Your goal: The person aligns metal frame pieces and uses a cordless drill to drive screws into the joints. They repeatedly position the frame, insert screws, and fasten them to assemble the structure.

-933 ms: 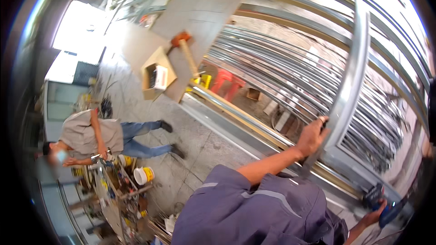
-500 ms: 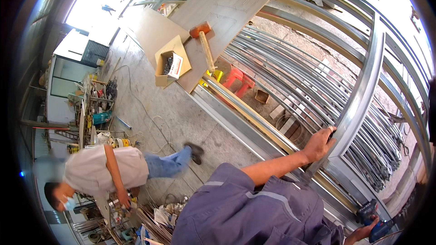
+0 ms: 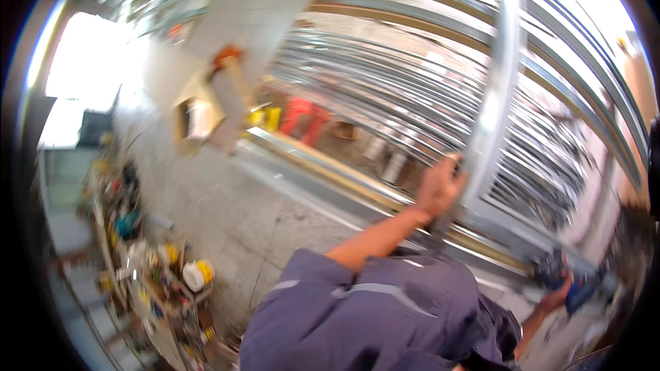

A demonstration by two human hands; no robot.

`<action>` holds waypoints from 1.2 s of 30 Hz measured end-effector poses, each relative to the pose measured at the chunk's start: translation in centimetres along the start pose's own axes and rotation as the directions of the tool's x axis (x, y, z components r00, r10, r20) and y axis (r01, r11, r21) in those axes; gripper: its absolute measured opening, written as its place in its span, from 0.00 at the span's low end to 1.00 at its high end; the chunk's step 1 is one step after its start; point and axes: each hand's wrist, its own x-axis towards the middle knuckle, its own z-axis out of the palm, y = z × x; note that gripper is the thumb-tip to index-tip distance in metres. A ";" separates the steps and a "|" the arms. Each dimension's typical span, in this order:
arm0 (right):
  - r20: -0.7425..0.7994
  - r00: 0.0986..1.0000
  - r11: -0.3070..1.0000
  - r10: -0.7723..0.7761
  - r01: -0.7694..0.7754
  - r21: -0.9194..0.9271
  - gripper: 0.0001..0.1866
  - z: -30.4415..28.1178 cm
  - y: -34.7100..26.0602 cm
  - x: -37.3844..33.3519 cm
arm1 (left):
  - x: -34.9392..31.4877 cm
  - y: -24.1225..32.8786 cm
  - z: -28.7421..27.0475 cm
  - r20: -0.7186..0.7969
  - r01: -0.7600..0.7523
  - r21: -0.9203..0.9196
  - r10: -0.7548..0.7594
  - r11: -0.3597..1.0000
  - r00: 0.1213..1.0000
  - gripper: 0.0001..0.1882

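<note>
Grey metal makes up the big frame (image 3: 515,223) before me, its long rails running away to the upper right and a broad crossbar (image 3: 496,96) joining them. Beneath it, showing through its openings, lies a wide bundle of shiny rods (image 3: 385,103). To my left, beyond the floor, a cluttered cart (image 3: 151,288) stands well apart from the frame. Across the frame's far left part rests a grey-brown board (image 3: 275,0). Below the frame, near that board's lower corner, I see a red stool (image 3: 306,120). White and yellow, a bucket (image 3: 198,275) sits at the cart's edge. By the board's lower left edge is an open cardboard box (image 3: 199,117), and just beside it a mallet (image 3: 237,79), orange head toward the board's far end. Near the frame's lower right corner, I have a blue and dark power tool (image 3: 550,271), my right hand (image 3: 564,290) closed around it. My left hand (image 3: 436,189), well apart from the right, is at the crossbar's left edge near its lower end, fingers bent; blur keeps me from telling whether it grips the metal.
</note>
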 end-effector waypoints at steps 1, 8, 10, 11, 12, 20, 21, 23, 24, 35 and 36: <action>-0.027 0.997 0.997 -0.078 0.078 0.008 0.11 0.3 -0.3 -0.2 | 0.2 -0.5 0.4 0.016 0.019 -0.008 -0.019 1.000 1.000 0.21; -0.083 0.987 0.974 -0.138 0.150 0.169 0.05 3.5 -4.4 -2.4 | 1.2 -2.9 1.1 0.312 0.558 -0.338 -0.470 0.757 0.826 0.41; -0.081 0.989 0.975 -0.127 0.140 0.175 0.05 3.4 -4.4 -2.8 | 1.5 -3.9 1.3 0.468 0.664 -0.387 -0.485 0.640 0.739 0.46; -0.064 0.988 0.971 -0.141 0.150 0.187 0.05 3.6 -4.5 -2.6 | 1.9 -3.2 0.8 0.527 0.713 -0.367 -0.498 0.598 0.689 0.46; -0.024 0.990 0.975 -0.139 0.141 0.170 0.08 3.1 -4.0 -2.4 | 2.4 -3.1 0.9 0.542 0.707 -0.329 -0.488 0.626 0.685 0.47; -0.067 0.989 0.965 -0.128 0.140 0.224 0.18 3.3 -4.4 -3.5 | 3.6 -2.8 1.7 0.562 0.691 -0.272 -0.472 0.670 0.679 0.50; -0.077 0.988 0.961 -0.135 0.149 0.232 0.17 3.5 -4.6 -3.6 | 3.5 -2.8 1.7 0.550 0.682 -0.268 -0.473 0.680 0.688 0.50; -0.068 0.988 0.964 -0.135 0.147 0.221 0.14 2.9 -4.0 -3.0 | 3.4 -2.9 1.5 0.546 0.683 -0.264 -0.478 0.681 0.688 0.48; -0.073 0.988 0.962 -0.138 0.151 0.226 0.16 3.2 -4.2 -3.1 | 3.4 -2.9 1.5 0.554 0.692 -0.261 -0.482 0.673 0.679 0.48; -0.048 0.986 0.962 -0.162 0.168 0.214 0.15 3.4 -4.5 -3.2 | 2.8 -3.2 1.2 0.623 0.685 -0.150 -0.470 0.713 0.626 0.49; -0.048 0.986 0.963 -0.158 0.165 0.212 0.15 3.4 -4.5 -3.2 | 2.6 -3.2 1.1 0.616 0.677 -0.129 -0.476 0.725 0.628 0.49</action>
